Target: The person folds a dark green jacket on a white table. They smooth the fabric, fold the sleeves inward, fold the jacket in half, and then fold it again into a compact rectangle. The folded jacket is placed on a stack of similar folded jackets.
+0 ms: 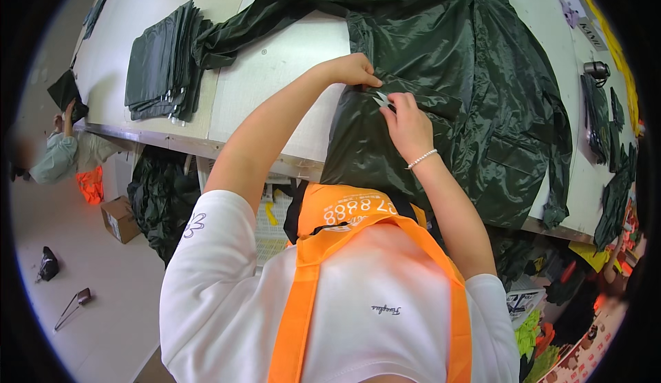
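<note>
A dark green raincoat [475,73] lies spread across the white table [275,66], its hem hanging over the near edge. The left hand [354,71] is closed, pinching a fold of the coat's fabric. The right hand [407,125], with a bead bracelet [421,158] at the wrist, grips small metal thread snips [381,98], their tips touching the fabric just beside the left fingers. Toward the table's left edge sits 1 stack of folded dark green pieces [162,63]. Another person [65,150] stands beyond that left edge.
</note>
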A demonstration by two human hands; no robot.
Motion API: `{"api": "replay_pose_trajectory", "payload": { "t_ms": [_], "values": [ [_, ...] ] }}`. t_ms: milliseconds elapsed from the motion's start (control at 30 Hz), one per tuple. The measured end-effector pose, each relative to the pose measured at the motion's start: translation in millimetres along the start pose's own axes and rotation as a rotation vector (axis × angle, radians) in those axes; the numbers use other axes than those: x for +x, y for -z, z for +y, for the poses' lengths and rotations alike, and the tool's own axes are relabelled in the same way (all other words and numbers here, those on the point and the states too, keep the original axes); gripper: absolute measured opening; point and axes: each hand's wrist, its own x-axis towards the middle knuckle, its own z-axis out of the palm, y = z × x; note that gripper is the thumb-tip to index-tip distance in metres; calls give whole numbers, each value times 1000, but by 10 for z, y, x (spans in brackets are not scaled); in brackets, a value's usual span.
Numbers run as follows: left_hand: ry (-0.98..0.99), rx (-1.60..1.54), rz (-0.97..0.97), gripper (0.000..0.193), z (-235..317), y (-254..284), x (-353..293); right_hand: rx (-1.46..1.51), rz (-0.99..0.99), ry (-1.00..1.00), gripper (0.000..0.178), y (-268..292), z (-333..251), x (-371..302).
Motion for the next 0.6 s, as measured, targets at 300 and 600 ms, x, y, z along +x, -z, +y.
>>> {"api": "replay_pose_trajectory", "payload": {
  "t_ms": [300,600],
  "values": [
    [-20,57,20,33,128,10,-60,-120,-105,-20,21,-88,-225,213],
    [-72,161,47,31,69,-23,43,-342,-235,56,17,37,-403,378]
  ]
}}
